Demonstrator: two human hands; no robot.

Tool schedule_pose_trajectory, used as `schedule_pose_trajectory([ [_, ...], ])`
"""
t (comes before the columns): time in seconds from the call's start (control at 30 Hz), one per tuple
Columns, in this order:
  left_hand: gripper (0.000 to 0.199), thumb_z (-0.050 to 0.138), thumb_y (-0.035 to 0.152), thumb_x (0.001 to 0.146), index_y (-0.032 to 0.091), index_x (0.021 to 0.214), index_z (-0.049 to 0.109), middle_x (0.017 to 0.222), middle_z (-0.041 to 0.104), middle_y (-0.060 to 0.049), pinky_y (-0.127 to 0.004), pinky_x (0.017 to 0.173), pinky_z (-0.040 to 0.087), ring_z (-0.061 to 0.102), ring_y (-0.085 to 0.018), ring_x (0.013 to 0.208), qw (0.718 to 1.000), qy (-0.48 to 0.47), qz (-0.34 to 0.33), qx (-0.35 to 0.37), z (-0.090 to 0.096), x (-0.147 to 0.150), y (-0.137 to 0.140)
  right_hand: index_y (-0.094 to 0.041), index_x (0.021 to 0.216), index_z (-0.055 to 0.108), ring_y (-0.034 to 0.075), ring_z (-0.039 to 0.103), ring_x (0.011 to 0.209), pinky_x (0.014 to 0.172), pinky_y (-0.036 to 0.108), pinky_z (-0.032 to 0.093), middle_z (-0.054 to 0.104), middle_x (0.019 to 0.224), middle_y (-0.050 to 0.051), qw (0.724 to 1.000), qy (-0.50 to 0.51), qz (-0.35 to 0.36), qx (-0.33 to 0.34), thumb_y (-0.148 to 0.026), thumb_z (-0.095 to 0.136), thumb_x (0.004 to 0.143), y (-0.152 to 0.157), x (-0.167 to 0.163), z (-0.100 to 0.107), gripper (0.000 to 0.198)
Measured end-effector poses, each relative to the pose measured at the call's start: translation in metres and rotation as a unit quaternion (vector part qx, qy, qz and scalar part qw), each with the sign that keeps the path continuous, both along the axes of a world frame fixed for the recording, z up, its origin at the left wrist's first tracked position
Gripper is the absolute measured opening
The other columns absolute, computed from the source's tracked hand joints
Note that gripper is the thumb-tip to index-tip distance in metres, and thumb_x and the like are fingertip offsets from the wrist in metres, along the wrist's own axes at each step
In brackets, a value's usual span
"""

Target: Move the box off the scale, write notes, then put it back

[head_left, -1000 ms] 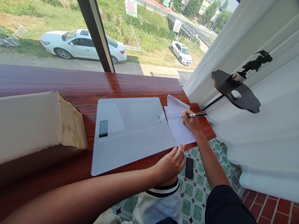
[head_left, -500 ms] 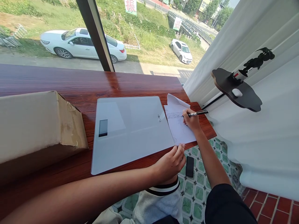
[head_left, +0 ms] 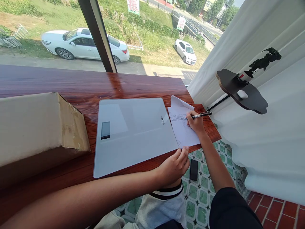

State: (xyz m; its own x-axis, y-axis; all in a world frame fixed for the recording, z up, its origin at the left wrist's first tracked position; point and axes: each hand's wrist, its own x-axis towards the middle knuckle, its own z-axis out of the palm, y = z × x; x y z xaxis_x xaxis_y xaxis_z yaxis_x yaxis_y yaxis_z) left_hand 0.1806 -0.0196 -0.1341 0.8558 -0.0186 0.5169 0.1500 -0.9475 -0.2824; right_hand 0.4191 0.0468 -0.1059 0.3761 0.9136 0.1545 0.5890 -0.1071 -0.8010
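- My right hand (head_left: 194,124): gripping pen (head_left: 202,114), back end toward 2 o'clock, tip at handwriting (head_left: 178,117) on paper (head_left: 187,135).
- Paper: on desk (head_left: 143,87), at flat grey panel (head_left: 133,133)'s 3 o'clock.
- My left hand (head_left: 173,167): fingers bent, fingertips at paper's 6 o'clock edge; can't tell if pinching.
- Box (head_left: 73,133): panel's 9 o'clock.
- Phone (head_left: 193,170): on floor (head_left: 202,197), my left hand's 3 o'clock.

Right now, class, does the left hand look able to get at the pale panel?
Probably yes: the left hand sits beside the near right corner of the pale panel, and nothing visible lies between them.
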Motion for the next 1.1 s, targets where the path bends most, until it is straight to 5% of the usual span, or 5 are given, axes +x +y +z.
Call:
schedule_pose_trajectory([
  [0.87,0.035,0.046,0.027,0.098,0.009,0.118,0.068,0.137,0.067,-0.020,-0.042,0.105,0.044,0.063,-0.027,0.125,1.000,0.011,0.007,0.003,0.004,-0.001,0.000,-0.022,0.067,0.049,0.012,0.046,0.037,0.040,0.027,0.037,0.051,0.046,-0.001,1.000,0.017,-0.003,-0.002,-0.052,0.052,0.093,0.001,-0.001,0.001,0.040],
  [1.1,0.033,0.048,0.024,0.097,0.007,0.116,0.069,0.135,0.067,-0.022,-0.042,0.104,0.045,0.064,-0.027,0.124,1.000,0.015,-0.001,-0.005,0.005,-0.002,0.001,-0.021,0.074,0.049,0.015,0.052,0.053,0.059,0.030,0.043,0.053,0.057,0.001,0.972,-0.087,-0.147,0.162,-0.061,0.048,0.097,0.001,0.010,-0.001,0.046],
])
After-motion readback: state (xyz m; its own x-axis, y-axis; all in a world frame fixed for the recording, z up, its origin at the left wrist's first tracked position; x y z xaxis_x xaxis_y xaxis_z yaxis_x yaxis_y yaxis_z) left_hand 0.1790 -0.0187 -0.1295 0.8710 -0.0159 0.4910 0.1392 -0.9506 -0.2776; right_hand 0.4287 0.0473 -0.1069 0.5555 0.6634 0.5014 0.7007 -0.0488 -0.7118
